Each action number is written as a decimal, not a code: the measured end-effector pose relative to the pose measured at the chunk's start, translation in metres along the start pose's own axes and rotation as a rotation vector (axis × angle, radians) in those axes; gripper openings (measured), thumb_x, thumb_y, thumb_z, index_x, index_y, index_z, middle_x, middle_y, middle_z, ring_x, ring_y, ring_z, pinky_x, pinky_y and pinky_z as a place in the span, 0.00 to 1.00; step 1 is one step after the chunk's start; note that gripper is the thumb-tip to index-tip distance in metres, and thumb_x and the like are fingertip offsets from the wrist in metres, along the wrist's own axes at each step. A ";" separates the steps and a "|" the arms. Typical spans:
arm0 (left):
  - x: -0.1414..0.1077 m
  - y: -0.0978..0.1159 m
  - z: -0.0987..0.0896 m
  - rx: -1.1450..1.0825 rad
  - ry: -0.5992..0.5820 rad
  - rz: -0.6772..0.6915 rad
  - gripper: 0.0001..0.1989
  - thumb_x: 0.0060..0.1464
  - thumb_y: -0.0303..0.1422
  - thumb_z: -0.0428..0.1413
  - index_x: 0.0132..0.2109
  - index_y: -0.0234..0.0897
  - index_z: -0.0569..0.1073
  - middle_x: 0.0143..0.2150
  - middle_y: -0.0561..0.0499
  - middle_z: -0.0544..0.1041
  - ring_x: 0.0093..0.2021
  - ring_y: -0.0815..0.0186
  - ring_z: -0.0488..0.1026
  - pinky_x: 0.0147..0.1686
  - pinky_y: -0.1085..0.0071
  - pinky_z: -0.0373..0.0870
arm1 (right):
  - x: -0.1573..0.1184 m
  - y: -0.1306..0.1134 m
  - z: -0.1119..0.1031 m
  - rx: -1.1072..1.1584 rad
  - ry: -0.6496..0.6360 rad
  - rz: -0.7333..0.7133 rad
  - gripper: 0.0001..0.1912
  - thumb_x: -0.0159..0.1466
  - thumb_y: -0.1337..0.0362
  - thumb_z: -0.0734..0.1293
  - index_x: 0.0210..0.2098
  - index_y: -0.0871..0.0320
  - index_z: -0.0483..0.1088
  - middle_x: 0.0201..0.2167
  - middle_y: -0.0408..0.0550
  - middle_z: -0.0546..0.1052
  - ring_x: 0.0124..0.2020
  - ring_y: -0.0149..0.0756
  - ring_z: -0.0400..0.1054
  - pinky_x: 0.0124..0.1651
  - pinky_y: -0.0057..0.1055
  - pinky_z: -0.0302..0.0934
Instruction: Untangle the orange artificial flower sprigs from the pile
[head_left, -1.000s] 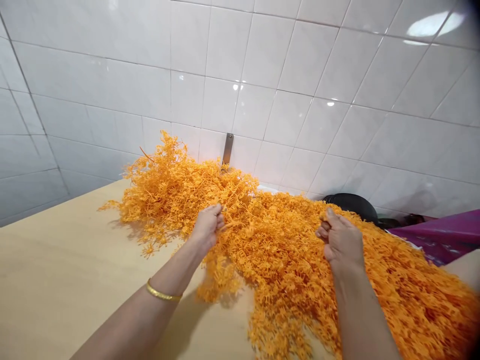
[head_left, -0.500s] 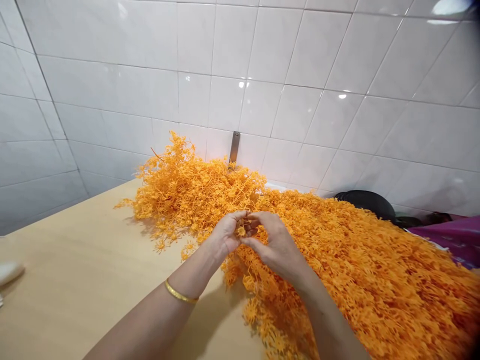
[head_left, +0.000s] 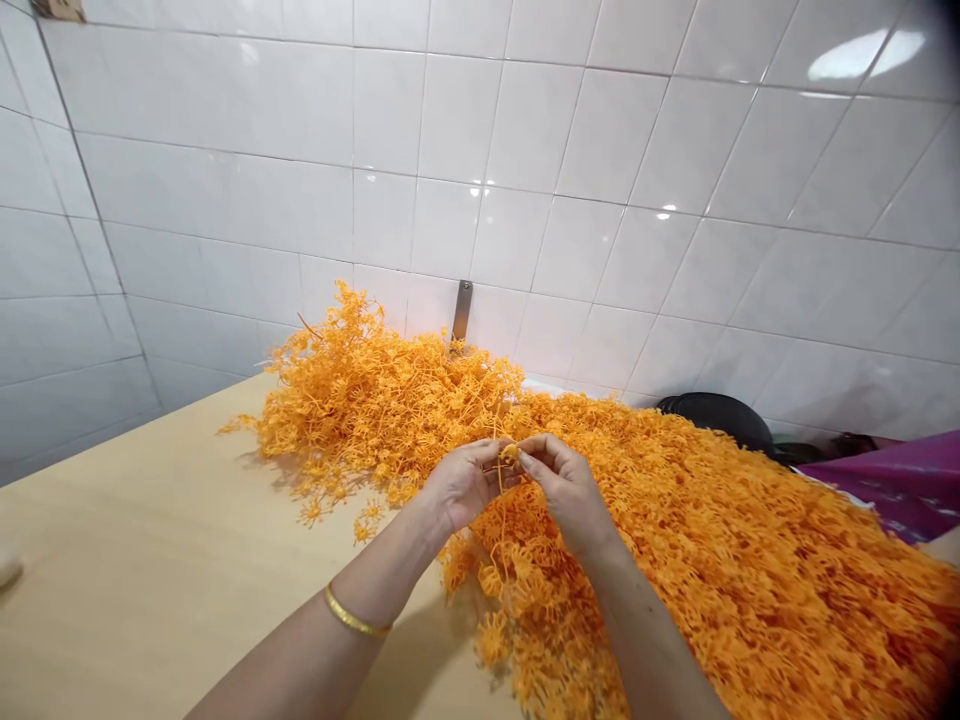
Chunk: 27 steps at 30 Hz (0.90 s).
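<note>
Over the pile of orange artificial flowers [head_left: 660, 500], both hands meet at one thin orange stem. My left hand [head_left: 465, 488], palm turned up and with a gold bangle on its wrist, is closed with thumb and fingers at the stem. My right hand [head_left: 566, 490] pinches a small orange plastic flower [head_left: 509, 453] on that stem between thumb and fingertips. Part of the flower hides behind the fingertips. Below the hands hang more flower sprays [head_left: 517, 575] at the pile's near edge.
The pile covers the right of the pale wooden table [head_left: 187, 520], against a white tiled wall [head_left: 465, 120]. A metal bracket [head_left: 461, 312] rises behind it. Black round items [head_left: 720, 418] and purple cloth [head_left: 892, 480] lie at the right. A pale object [head_left: 9, 568] sits at the left edge.
My right hand has moved slightly right, its fingertips now pinching the flower, which shows higher between the hands. A stem now shows running down past my left fingers. The view has tilted up slightly.
</note>
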<state>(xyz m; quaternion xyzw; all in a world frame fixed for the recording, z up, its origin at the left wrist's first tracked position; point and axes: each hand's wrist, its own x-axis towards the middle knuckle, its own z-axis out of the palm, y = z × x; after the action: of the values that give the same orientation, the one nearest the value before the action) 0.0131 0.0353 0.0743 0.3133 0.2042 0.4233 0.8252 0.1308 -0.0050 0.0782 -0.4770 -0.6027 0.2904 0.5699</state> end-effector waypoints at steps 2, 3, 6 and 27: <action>0.000 -0.002 -0.001 0.070 0.028 0.040 0.02 0.45 0.22 0.52 0.28 0.31 0.66 0.24 0.50 0.70 0.24 0.70 0.70 0.30 0.72 0.66 | 0.000 0.001 -0.002 0.073 0.016 0.067 0.09 0.53 0.60 0.63 0.28 0.60 0.64 0.25 0.43 0.67 0.28 0.30 0.61 0.33 0.27 0.55; 0.001 -0.003 -0.002 0.103 0.051 0.059 0.02 0.45 0.22 0.52 0.27 0.31 0.66 0.23 0.51 0.70 0.23 0.70 0.70 0.28 0.72 0.66 | 0.000 0.001 -0.003 0.099 0.011 0.097 0.09 0.52 0.60 0.63 0.28 0.60 0.64 0.25 0.43 0.66 0.28 0.29 0.61 0.33 0.27 0.55; 0.003 -0.006 -0.005 0.159 0.094 0.121 0.04 0.43 0.24 0.55 0.26 0.32 0.65 0.21 0.51 0.70 0.22 0.70 0.69 0.26 0.73 0.65 | 0.000 0.000 -0.003 0.135 -0.046 0.122 0.12 0.53 0.57 0.63 0.31 0.60 0.65 0.27 0.43 0.68 0.29 0.29 0.62 0.35 0.28 0.56; -0.010 -0.006 0.008 0.230 -0.046 0.160 0.14 0.42 0.33 0.57 0.22 0.35 0.57 0.15 0.59 0.57 0.13 0.79 0.53 0.15 0.79 0.49 | 0.013 0.012 -0.041 0.059 0.764 0.177 0.15 0.52 0.51 0.60 0.22 0.57 0.57 0.15 0.38 0.60 0.18 0.28 0.56 0.22 0.26 0.53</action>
<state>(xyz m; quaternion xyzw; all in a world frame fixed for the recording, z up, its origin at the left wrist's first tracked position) 0.0157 0.0219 0.0764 0.4306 0.2066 0.4545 0.7519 0.1742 0.0032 0.0795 -0.5843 -0.2949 0.1573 0.7395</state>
